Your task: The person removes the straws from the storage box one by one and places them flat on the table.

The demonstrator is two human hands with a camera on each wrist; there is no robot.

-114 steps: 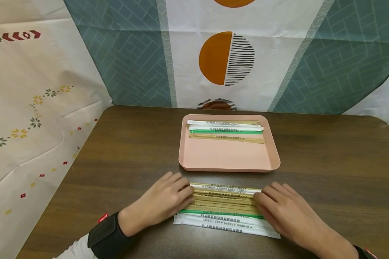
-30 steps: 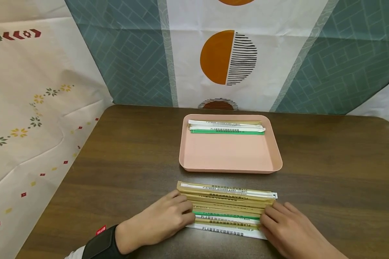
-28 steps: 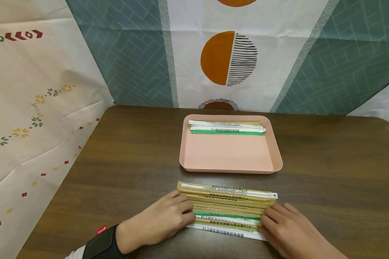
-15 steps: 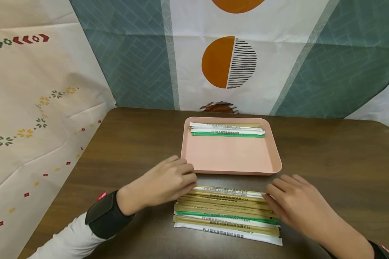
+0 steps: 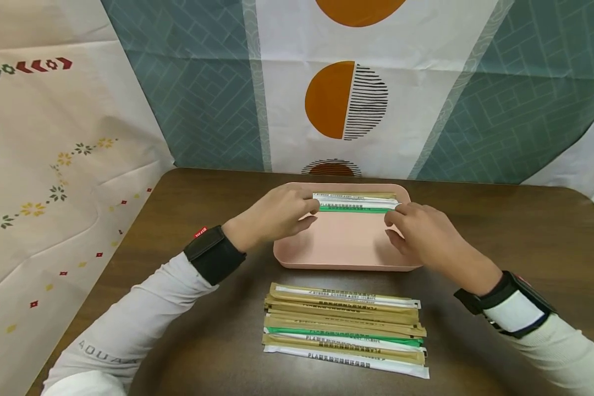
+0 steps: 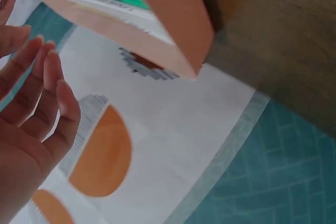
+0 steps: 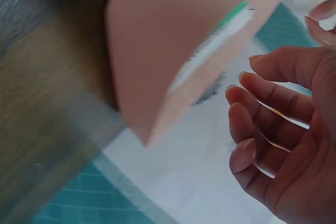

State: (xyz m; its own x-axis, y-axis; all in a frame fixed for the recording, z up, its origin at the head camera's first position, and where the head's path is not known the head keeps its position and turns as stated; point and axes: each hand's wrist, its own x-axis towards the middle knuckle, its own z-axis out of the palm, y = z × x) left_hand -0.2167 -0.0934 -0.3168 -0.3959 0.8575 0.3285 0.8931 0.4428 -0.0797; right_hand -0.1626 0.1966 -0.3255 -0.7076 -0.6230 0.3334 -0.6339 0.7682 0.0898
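A pink tray (image 5: 346, 247) holds several paper-wrapped drinking straws in white, brown and green, lying along its far side; the green straw (image 5: 351, 209) is nearest me. My left hand (image 5: 279, 214) is over the tray's left side, beside the straws' left ends. At their right ends hovers my right hand (image 5: 425, 231). In the left wrist view the left hand (image 6: 37, 114) has loosely bent fingers with nothing between them. The right hand (image 7: 294, 135) looks the same in the right wrist view, thumb and fingers apart.
On the brown table (image 5: 203, 330), in front of the tray, lies a row of wrapped straws (image 5: 346, 322), mostly brown, side by side. A patterned cloth (image 5: 203, 99) hangs behind the table, and a floral cloth (image 5: 54, 165) at the left.
A brown straw left the tray and now lies in the table row, above the bottom white one. Both hands then let go of the row and moved forward over the tray.
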